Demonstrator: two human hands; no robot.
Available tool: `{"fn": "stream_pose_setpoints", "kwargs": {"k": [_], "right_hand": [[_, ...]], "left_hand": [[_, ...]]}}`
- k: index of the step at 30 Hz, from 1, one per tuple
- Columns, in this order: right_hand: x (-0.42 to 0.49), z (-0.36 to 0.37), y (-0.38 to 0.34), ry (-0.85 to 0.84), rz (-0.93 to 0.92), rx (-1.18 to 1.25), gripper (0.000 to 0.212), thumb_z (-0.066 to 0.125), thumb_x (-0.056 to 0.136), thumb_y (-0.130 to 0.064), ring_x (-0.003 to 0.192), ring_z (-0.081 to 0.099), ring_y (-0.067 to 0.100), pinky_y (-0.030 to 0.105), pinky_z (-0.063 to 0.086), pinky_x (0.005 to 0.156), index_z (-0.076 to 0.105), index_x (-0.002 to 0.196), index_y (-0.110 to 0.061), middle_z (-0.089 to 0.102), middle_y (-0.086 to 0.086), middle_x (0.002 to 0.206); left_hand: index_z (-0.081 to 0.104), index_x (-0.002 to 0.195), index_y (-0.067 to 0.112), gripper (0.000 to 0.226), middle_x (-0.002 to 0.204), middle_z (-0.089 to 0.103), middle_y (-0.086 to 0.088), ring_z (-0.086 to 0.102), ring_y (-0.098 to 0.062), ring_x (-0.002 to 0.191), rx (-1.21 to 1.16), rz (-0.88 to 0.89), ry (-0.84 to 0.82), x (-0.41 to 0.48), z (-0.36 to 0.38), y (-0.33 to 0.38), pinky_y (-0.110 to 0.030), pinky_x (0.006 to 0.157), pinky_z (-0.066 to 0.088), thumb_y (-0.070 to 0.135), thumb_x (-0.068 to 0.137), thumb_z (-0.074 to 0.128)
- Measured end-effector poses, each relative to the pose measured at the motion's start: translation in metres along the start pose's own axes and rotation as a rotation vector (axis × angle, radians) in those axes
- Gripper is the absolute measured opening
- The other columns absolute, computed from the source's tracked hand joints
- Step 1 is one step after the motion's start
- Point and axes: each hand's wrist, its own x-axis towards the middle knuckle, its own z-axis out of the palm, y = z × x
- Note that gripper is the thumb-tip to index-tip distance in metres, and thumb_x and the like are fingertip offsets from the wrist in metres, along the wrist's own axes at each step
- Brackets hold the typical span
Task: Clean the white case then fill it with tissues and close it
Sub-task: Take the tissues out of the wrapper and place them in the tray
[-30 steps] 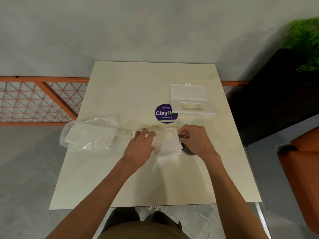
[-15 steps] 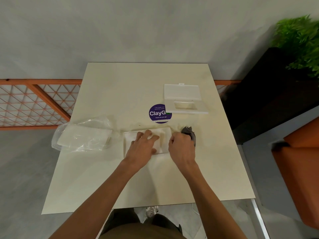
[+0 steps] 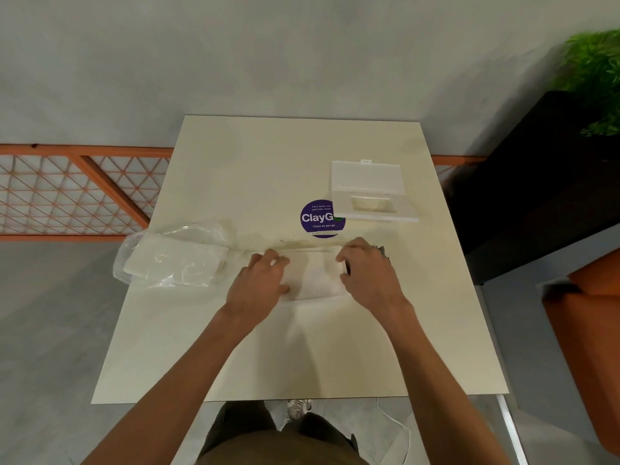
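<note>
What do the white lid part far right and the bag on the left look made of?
White lid part: rigid moulded plastic, apparently, satin finish; crisp straight edges, cut-out window, small tab. Bag: thin clear plastic film, glossy; it crinkles, glints, and a white stack shows through.

The right hand (image 3: 366,277) moved to the case (image 3: 315,280) end.

We're reading one label: a round purple sticker (image 3: 318,219) on the cream table (image 3: 255,169). Large white letters are spelling "ClayG"; the corner of the white case lid (image 3: 367,177) is covering the end of that word. Small line above is reading "Let's keep our pantries clean", small line below "Clean as you go".
</note>
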Motion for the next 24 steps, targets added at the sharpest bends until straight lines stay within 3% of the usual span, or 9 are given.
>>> {"fn": "stream_pose_setpoints", "kwargs": {"k": [3,8,16,20,24], "right_hand": [[0.006,-0.010,-0.009,-0.113,-0.111,-0.129,0.033,0.077,0.092,-0.012,0.112,0.069,0.024,0.034,0.050,0.087,0.072,0.124,-0.020,0.067,-0.004,0.133],[0.011,-0.009,-0.021,-0.105,-0.078,-0.445,0.040,0.077,0.094,-0.013,0.119,0.064,0.027,0.037,0.049,0.096,0.068,0.132,-0.023,0.068,0.006,0.123],[0.017,-0.002,-0.028,-0.144,-0.112,-0.497,0.045,0.083,0.086,-0.015,0.115,0.057,0.028,0.041,0.045,0.096,0.067,0.127,-0.024,0.069,0.005,0.109],[0.012,0.003,-0.028,-0.110,-0.220,-0.456,0.039,0.070,0.085,0.005,0.118,0.052,0.031,0.038,0.044,0.093,0.066,0.119,-0.015,0.068,0.010,0.107],[0.007,0.006,-0.037,-0.195,-0.275,-0.153,0.045,0.071,0.093,-0.001,0.118,0.058,0.030,0.043,0.056,0.091,0.064,0.131,-0.024,0.063,0.007,0.122]], "left_hand": [[0.050,0.150,0.019,0.055,0.149,0.048,-0.003,0.051,-0.027,0.135,0.051,-0.006,-0.030,-0.001,0.000,-0.008,-0.042,0.100,0.053,0.023,0.099,0.071],[0.044,0.149,0.015,0.061,0.142,0.051,-0.012,0.061,-0.027,0.124,0.198,-0.025,-0.041,0.000,0.001,-0.014,-0.037,0.099,0.052,0.013,0.095,0.073],[0.038,0.149,0.005,0.070,0.148,0.047,-0.025,0.054,-0.035,0.137,0.324,-0.033,0.010,0.002,0.009,0.001,-0.038,0.110,0.044,-0.005,0.087,0.067],[0.041,0.150,0.015,0.064,0.139,0.051,-0.013,0.059,-0.028,0.124,0.189,-0.009,0.014,0.000,0.008,0.002,-0.036,0.099,0.052,0.005,0.094,0.069],[0.051,0.147,0.035,0.050,0.137,0.050,-0.004,0.056,-0.030,0.121,-0.146,-0.028,0.015,-0.003,0.010,0.011,-0.048,0.087,0.058,0.027,0.100,0.068]]}}
